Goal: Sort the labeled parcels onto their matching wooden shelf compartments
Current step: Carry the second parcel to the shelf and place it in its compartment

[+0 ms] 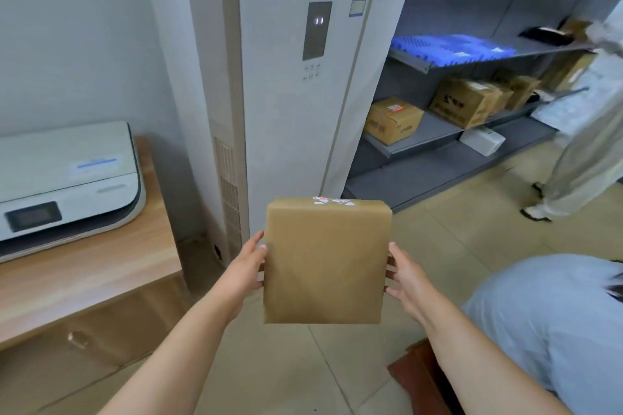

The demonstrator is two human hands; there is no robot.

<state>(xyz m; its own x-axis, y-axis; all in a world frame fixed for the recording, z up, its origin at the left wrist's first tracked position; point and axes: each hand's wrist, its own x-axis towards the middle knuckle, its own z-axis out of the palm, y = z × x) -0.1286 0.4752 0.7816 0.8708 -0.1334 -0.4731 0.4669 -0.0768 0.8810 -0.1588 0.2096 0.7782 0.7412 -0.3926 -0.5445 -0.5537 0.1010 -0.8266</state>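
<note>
while both hands grip, parcel [325, 263] hovers.

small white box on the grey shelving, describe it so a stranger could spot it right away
Right of the tall white air conditioner stands grey metal shelving. On its lowest level, below the brown cartons, lies the small white box. It is the only white box there and sits alone.
</note>
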